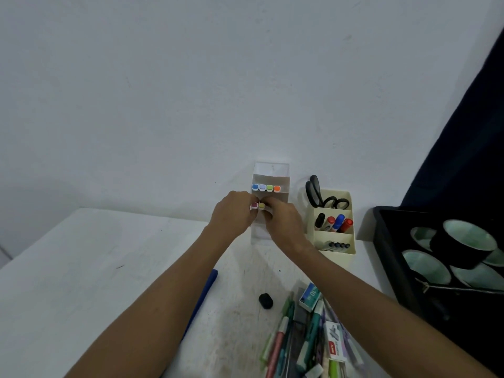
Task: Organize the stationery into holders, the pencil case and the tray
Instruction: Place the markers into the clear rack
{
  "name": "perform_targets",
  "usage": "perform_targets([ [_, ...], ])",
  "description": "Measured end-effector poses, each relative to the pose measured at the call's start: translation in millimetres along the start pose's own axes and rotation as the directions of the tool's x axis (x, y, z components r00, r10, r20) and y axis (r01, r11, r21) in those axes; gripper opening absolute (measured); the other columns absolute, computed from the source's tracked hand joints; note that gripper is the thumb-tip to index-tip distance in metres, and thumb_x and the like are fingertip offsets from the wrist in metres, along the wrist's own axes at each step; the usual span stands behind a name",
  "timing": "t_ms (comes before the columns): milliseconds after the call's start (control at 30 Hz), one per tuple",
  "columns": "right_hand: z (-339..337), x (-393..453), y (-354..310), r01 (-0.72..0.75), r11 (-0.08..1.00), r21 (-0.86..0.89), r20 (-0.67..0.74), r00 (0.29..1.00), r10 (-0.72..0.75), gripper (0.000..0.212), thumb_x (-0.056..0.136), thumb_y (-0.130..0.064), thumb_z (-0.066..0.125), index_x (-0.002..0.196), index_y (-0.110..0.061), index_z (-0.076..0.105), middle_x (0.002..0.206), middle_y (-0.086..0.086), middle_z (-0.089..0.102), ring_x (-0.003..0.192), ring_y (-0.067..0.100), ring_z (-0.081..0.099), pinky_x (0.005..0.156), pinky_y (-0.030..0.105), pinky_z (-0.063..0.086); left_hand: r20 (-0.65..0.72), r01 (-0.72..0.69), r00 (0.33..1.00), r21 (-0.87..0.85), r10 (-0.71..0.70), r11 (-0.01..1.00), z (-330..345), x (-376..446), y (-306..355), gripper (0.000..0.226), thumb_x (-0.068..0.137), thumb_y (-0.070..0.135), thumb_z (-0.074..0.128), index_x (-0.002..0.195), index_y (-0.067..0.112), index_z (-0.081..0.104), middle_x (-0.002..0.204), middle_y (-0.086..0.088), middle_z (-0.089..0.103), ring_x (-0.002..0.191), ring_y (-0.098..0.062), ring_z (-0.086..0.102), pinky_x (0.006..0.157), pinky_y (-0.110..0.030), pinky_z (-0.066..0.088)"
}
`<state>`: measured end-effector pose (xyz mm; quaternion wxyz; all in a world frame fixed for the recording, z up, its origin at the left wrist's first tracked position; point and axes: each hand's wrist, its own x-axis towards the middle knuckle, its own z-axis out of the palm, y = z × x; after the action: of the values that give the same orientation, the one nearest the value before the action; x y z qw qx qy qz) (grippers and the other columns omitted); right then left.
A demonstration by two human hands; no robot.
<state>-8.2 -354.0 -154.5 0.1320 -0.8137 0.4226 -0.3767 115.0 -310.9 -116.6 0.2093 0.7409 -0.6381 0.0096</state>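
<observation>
We have both hands up at the clear tiered holder that stands against the wall at the back of the surface. Its upper tier already carries four highlighters, their blue, lilac, green and orange caps in a row. In the lower tier a pink-capped highlighter and a yellow-capped one sit side by side, and our left hand and right hand meet right at them. The fingers of both hands are curled in close around that lower row; it looks as if the right ones are seating another marker beside the yellow cap, though the knuckles hide what they pinch, so we cannot tell for sure.

So the step in hand seems to be filling the highlighter holder. To the right, the cream desk organiser already holds scissors and whiteboard markers. The black tray at the far right contains tape rolls.

Next we judge that the hands must let go and drop back to the loose pile of pens, staple boxes and eraser near us, with the blue pencil case lying under our left forearm.
</observation>
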Motion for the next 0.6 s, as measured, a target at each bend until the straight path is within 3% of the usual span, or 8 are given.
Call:
perform_targets([
  [333,4.5,1.7,8.7,0.027,0.999,-0.044,0.105,0.994,-0.022,0.023,0.094,-0.013,0.052,0.115,-0.013,0.062,0.102,0.011,0.071,0.089,0.029,0.066,0.078,0.037,0.055,-0.013,0.094,0.995,-0.045,-0.095,0.995,17.6,4.3,0.3,0.027,0.099,0.029,0.047,0.110,0.013,0.065,0.102,-0.007,0.069,0.086,-0.022,0.065,0.075,-0.026,0.047],
  [467,-1.5,2.0,8.3,0.045,0.997,-0.067,0.194,0.980,-0.031,0.031,0.089,-0.007,0.054,0.119,-0.013,0.058,0.103,0.011,0.070,0.090,0.030,0.065,0.077,0.036,0.054,-0.013,0.036,0.999,-0.051,-0.037,0.998,20.6,-1.7,0.4,0.017,0.095,0.023,0.051,0.106,0.014,0.060,0.093,-0.008,0.068,0.079,-0.025,0.065,0.070,-0.032,0.054],
  [533,-7.1,0.2,6.6,0.060,0.995,-0.078,0.266,0.963,-0.037,0.041,0.088,-0.004,0.055,0.128,-0.013,0.053,0.109,0.013,0.067,0.096,0.031,0.064,0.082,0.036,0.054,0.024,0.001,1.000,-0.051,0.001,0.999,21.7,-8.3,-1.1,0.026,0.092,0.024,0.053,0.117,0.017,0.054,0.092,-0.008,0.066,0.081,-0.027,0.064,0.073,-0.039,0.057],
  [600,-15.9,-4.3,4.1,0.080,0.995,-0.063,0.313,0.948,-0.057,0.056,0.088,-0.002,0.056,0.141,-0.013,0.041,0.118,0.015,0.064,0.102,0.032,0.062,0.085,0.036,0.052,0.055,-0.037,0.998,-0.046,0.040,0.998,19.9,-18.2,-0.9,0.049,0.091,0.026,0.055,0.138,0.021,0.040,0.093,-0.008,0.063,0.082,-0.025,0.062,0.073,-0.040,0.056],
])
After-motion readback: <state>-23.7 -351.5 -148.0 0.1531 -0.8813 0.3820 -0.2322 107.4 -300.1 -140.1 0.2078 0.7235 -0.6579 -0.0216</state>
